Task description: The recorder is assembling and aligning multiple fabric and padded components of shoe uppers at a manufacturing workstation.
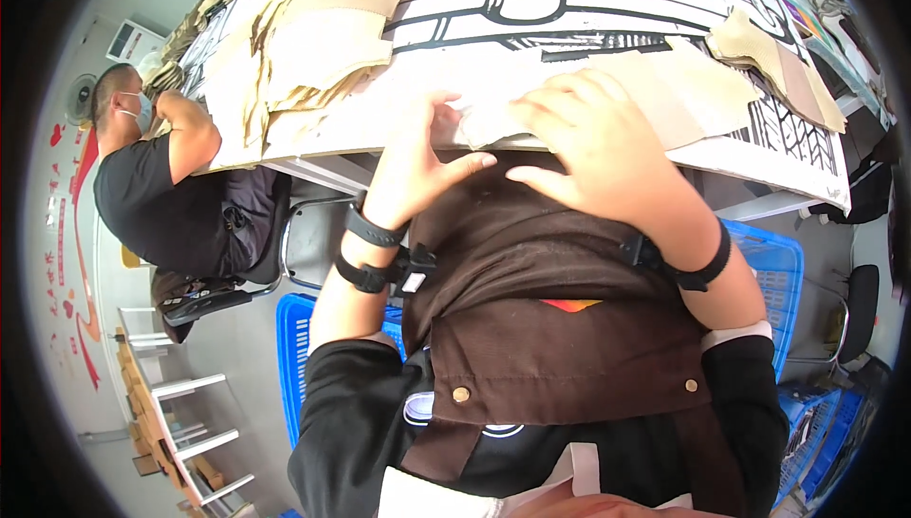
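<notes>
At the table's near edge, my left hand is held with its thumb stretched toward the right and its fingers pointing forward. My right hand is opposite it, thumb apart, fingers bent over the tabletop. Both look open. A pale, thin piece lies between them at the edge; overexposure blurs its outline, and whether the fingertips touch it is unclear. Just beyond my right hand is a flat beige cut piece, looking like fabric, partly covered by that hand.
Stacked beige cut pieces cover the table's left side; a smaller pile lies at the right corner. Black line drawings mark the white tabletop. A masked person sits at left. Blue plastic baskets stand beside me.
</notes>
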### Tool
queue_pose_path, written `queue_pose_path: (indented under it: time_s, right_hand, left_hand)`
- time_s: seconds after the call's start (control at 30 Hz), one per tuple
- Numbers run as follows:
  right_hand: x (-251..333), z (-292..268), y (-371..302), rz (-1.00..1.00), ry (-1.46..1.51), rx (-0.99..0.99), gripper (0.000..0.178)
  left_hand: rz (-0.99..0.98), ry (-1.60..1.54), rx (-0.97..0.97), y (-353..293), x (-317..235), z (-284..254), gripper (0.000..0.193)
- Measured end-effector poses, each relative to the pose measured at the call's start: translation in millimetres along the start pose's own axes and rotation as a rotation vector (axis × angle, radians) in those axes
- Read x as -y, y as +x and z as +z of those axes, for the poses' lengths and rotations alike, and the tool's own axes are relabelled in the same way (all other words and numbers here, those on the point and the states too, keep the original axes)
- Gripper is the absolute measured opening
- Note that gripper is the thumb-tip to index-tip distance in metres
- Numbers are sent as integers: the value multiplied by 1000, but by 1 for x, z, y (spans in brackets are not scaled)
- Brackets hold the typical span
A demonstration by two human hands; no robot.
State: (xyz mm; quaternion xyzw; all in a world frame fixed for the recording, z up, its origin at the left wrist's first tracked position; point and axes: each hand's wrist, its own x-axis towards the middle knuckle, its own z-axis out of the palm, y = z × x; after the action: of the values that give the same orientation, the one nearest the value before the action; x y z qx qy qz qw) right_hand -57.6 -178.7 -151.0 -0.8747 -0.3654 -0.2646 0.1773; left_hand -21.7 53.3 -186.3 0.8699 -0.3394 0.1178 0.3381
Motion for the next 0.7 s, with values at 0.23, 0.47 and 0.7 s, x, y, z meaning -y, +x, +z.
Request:
queue_pose_path:
  time_s: [0.23,0.47,0.7]
  right_hand:
    - [11,23,22,56,-69,17,15]
    - [-13,28,24,333,337,-52,10]
    - [-46,27,3,887,1259,-291,5]
  left_hand:
    - [-323,-446,-188,-9,-10,23,24]
    - [-329,-329,-302,-3,-14,32,13]
    - [-320,-190,-363,-6,-13,39,20]
